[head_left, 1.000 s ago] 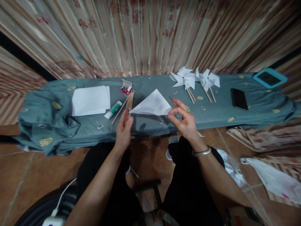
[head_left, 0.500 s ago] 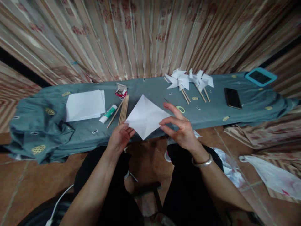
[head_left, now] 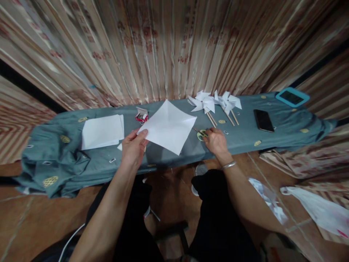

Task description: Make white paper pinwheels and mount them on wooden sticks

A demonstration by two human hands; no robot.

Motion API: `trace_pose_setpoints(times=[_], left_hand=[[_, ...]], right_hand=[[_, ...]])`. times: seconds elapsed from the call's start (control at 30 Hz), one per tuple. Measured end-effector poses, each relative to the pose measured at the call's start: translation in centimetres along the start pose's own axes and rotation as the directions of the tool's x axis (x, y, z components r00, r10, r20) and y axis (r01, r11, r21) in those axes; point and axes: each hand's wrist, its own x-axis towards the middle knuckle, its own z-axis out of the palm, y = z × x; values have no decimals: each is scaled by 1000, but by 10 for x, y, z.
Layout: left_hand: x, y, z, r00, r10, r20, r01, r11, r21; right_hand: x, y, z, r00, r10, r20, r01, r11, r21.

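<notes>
A square sheet of white paper with faint creases is held up by its left corner in my left hand, thumb on top and fingers beneath. My right hand is down at the cloth, its fingers closed on the handle of a pair of green-handled scissors. Those scissors lie on the cloth with their blades toward the paper. Beneath the paper, the wooden sticks and glue stick are mostly hidden.
A grey-green cloth covers the narrow table. On it are a paper stack, a small red box of metal pieces, white paper pinwheels on sticks, a phone and a blue-framed device. A plastic bag lies on the floor.
My right hand has let go of the paper's right corner and reached down to the scissors. My left hand keeps the paper, now tilted and shifted over the sticks. The view has shifted slightly.
</notes>
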Motion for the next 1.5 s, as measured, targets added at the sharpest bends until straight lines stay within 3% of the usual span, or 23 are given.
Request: trace_pose_setpoints(times=[0.13, 0.37, 0.47, 0.53, 0.6, 0.63, 0.7, 0.77, 0.83, 1.07, 1.17, 1.37, 1.5], left_hand=[[20, -4, 10, 998, 62, 8, -62, 998, -16], [43, -18, -8, 998, 57, -26, -57, 998, -29], [53, -15, -16, 998, 47, -49, -48, 999, -14], [58, -11, -19, 997, 40, -64, -42, 999, -24], [61, -7, -21, 998, 21, -66, -24, 999, -47], [63, -6, -22, 998, 10, -66, -14, 998, -58], [65, -3, -24, 998, -6, -65, 1, 997, -74], [66, -2, -26, 997, -3, -72, -3, 996, -85], [67, -2, -26, 996, 7, -86, -15, 995, -96], [64, -1, -19, 994, 5, -108, -17, 993, -113], [68, 1, -20, 993, -6, -115, -8, 993, -118], [74, 3, -26, 991, -22, -132, 3, 990, -140], [74, 6, -28, 990, -6, -138, -14, 990, -143]], right_hand=[[7, -19, 11, 998, -28, -59, 23, 996, -83], [10, -19, 7, 998, -5, 65, 14, 990, -139], [10, -20, 0, 985, 76, 154, -70, 996, -47], [10, -21, -4, 971, 128, 200, -151, 983, 100], [8, -22, -6, 952, 152, 265, -251, 884, 393], [7, -23, -8, 938, 142, 316, -306, 766, 565], [3, -28, -13, 907, 71, 415, -406, 414, 815], [-3, -36, -18, 881, -4, 473, -466, 166, 869], [-7, -47, -23, 853, -48, 520, -518, 44, 854], [-13, -83, -11, 819, -146, 555, -573, -261, 777], [-16, -91, -2, 799, -158, 580, -594, -352, 723], [-24, -99, 10, 744, -242, 624, -665, -363, 653], [-29, -103, 13, 760, -229, 608, -649, -326, 688]])
